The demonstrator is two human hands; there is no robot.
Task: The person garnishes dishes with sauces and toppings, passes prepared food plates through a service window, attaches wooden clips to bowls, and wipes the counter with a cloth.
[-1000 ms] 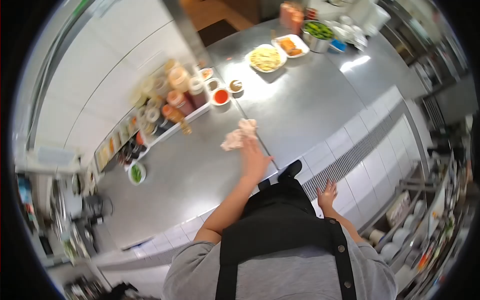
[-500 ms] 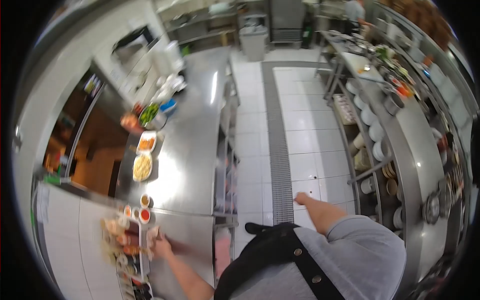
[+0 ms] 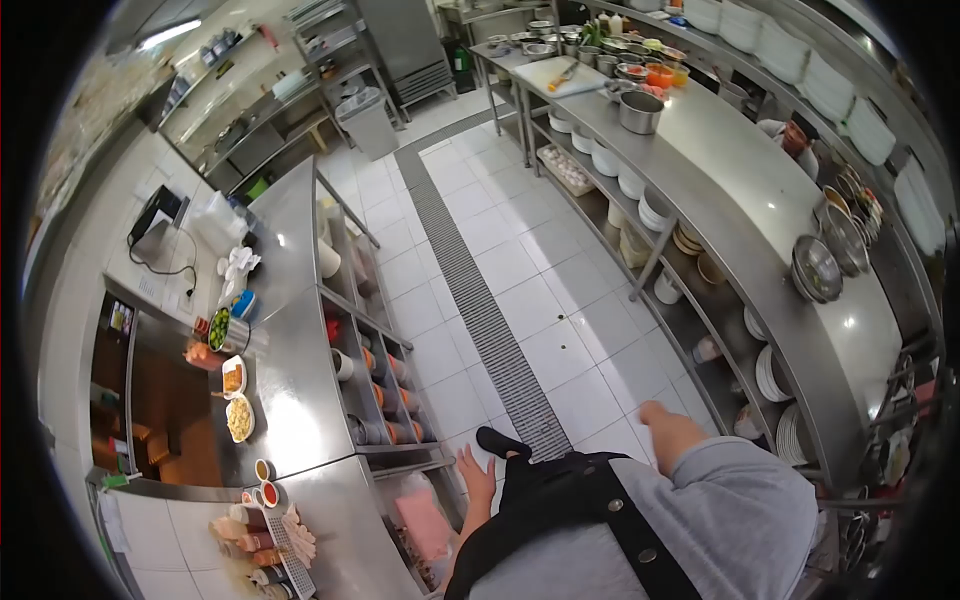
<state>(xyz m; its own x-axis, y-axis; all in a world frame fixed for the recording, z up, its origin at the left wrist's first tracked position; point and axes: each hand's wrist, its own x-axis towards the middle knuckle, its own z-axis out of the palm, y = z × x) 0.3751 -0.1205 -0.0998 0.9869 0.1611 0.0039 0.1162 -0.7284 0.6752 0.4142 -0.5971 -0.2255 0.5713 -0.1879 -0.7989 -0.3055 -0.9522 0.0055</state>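
Observation:
My left hand [image 3: 475, 474] hangs beside the left counter with its fingers spread and nothing in them. Near it, a pink bag [image 3: 424, 522] lies on the shelf below the counter. My right hand [image 3: 656, 414] is low over the floor on the right; its fingers are too foreshortened to read. On the left counter, a pale crumpled glove-like item [image 3: 299, 535] rests against a white basket [image 3: 284, 548]. Sauce bottles [image 3: 258, 541] stand alongside that basket, and small sauce cups [image 3: 270, 492] sit just behind it.
A dish of pale food [image 3: 239, 418] and a tub of green produce [image 3: 225, 328] stand farther along the left counter [image 3: 310, 400]. A floor drain [image 3: 480, 290] runs along the aisle. The right counter [image 3: 690, 200] carries a pot [image 3: 640, 111] and metal strainers [image 3: 817, 270]. A person [image 3: 793, 140] is behind it.
My left hand has left the glove-like item at the basket and moved right, off the counter, with fingers spreading. The view has turned right, and a person now shows behind the right counter.

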